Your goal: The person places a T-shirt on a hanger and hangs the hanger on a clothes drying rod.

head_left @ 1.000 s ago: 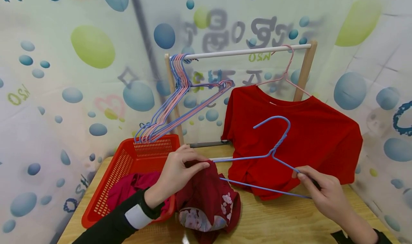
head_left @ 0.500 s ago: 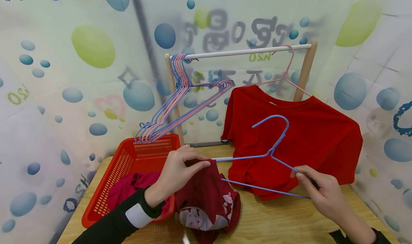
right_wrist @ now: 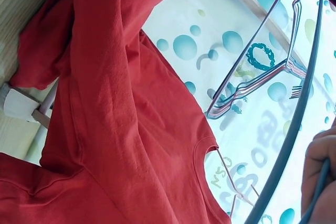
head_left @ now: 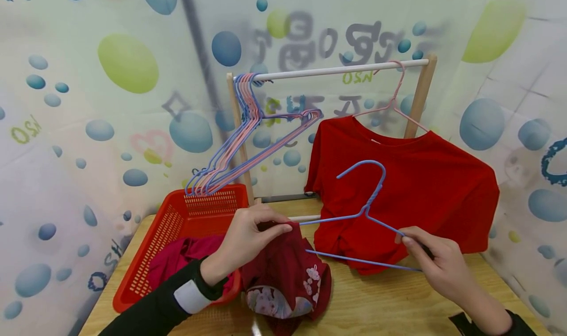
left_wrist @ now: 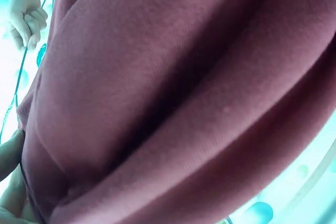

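Note:
My left hand point(head_left: 250, 237) pinches the upper edge of a dark red printed shirt point(head_left: 283, 272) between thumb and fingers, holding it up beside the basket. A blue wire hanger point(head_left: 367, 203) has its left end inside that shirt, hidden by the cloth. My right hand point(head_left: 436, 259) grips the hanger's right shoulder, its hook pointing up. In the left wrist view the dark red cloth point(left_wrist: 157, 87) fills most of the picture. The right wrist view shows the hanger's bar point(right_wrist: 296, 124) running past my fingers.
A red shirt point(head_left: 398, 188) on a pink hanger point(head_left: 394, 100) hangs at the right of the rack's white rod point(head_left: 328, 72). Several blue and pink hangers point(head_left: 248, 124) hang at its left. A red basket point(head_left: 146, 247) holding magenta cloth point(head_left: 177, 262) stands on the wooden table point(head_left: 376, 311).
My right hand has moved slightly left, and the blue hanger has shifted left with it, further into the dark red shirt. My left hand stays nearly in place.

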`<control>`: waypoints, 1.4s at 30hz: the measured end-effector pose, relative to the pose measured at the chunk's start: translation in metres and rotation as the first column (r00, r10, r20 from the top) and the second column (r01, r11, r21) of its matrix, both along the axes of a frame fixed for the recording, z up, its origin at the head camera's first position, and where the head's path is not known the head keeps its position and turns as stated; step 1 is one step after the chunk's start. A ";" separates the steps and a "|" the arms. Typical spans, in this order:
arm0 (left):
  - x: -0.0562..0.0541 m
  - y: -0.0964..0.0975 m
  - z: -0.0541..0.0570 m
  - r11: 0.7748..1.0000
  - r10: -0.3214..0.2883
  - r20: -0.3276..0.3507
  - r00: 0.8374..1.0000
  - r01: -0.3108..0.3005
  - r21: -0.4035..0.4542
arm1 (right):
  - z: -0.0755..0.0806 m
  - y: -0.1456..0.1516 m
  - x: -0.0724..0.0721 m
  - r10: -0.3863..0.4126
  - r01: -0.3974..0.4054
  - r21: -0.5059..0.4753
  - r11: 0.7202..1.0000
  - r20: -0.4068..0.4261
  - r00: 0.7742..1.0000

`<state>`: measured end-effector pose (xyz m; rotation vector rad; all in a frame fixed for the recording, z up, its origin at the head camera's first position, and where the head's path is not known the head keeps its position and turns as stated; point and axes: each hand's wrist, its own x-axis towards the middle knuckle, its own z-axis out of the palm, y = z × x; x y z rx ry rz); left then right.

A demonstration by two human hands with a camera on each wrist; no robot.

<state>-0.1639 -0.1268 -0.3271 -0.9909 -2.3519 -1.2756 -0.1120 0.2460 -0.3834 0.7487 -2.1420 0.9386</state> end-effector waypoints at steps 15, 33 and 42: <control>0.000 0.004 0.000 0.999 -0.048 0.057 0.997 0.046 0.026 | 0.004 -0.011 -0.003 0.017 -0.017 0.038 0.999 -0.005 1.000; -0.001 0.012 -0.002 0.999 -0.035 0.044 0.998 0.034 0.027 | -0.004 -0.025 -0.012 0.052 -0.052 0.003 0.999 -0.040 0.998; 0.000 0.023 -0.001 1.000 -0.019 -0.003 1.000 0.020 0.023 | 0.004 -0.033 -0.008 0.032 -0.030 0.070 0.997 -0.029 0.999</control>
